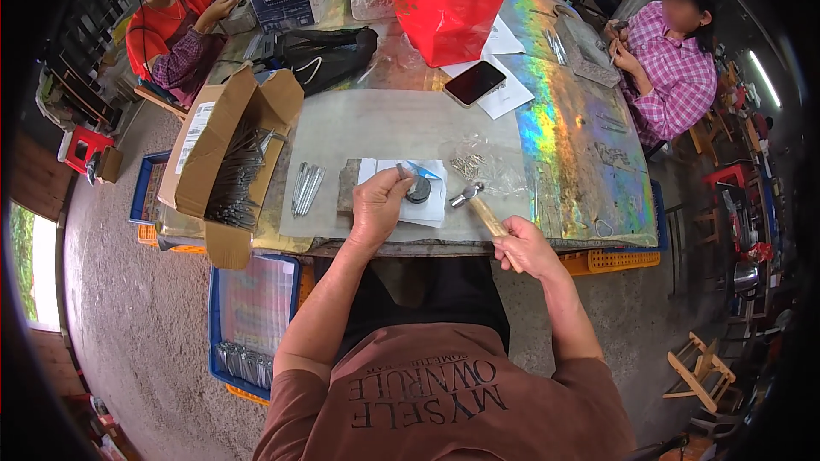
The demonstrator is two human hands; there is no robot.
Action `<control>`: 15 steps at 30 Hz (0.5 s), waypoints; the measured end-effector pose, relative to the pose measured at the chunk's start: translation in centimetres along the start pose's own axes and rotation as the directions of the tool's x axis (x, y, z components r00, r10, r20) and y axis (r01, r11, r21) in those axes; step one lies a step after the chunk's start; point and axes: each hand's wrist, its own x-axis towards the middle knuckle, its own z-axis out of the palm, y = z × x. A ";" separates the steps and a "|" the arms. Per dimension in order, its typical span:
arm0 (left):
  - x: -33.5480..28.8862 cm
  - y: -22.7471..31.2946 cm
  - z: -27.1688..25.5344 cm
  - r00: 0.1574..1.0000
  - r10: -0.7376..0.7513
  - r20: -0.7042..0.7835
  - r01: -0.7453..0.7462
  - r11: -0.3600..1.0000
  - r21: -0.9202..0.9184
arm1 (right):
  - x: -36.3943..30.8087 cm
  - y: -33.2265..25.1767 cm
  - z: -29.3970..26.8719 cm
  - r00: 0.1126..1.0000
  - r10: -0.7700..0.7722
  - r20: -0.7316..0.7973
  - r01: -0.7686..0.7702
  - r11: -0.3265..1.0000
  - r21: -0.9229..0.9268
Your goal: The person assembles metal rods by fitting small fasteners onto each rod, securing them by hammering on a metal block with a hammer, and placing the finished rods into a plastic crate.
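My right hand (523, 248) is closed round the wooden handle of a small hammer (485, 215), its metal head raised at the right of a white paper sheet (424, 214). Over the sheet's left part, my left hand (378, 205) pinches a thin grey metal piece, mostly covered by the fingers. Just right of those fingertips sits a black round block (419, 190). A blue-and-white pointed item (423, 171) lies behind the block. Beyond the hammer head is a small pile of short metal pins (467, 166) on clear plastic.
Left of my hands lie several metal rods (307, 189), beside an open cardboard box (195, 149) of more rods. Farther back are a phone (475, 84), a red bag (453, 8) and a black bag (329, 55). Two people sit at the table's far left and far right.
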 end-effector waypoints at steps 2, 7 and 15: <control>0.1 0.1 -0.2 0.989 0.143 0.044 -0.148 0.980 0.131 | -1.3 -1.0 0.1 0.999 -0.054 -0.001 0.054 0.985 0.164; 0.5 0.4 -0.5 0.949 0.297 0.110 -0.315 0.921 0.228 | -3.1 -3.5 1.2 0.960 -0.280 -0.005 0.276 0.941 0.194; 0.4 0.6 -0.2 0.949 0.287 0.129 -0.312 0.911 0.270 | -3.3 -9.2 1.2 0.518 -0.844 0.137 0.760 0.380 -0.527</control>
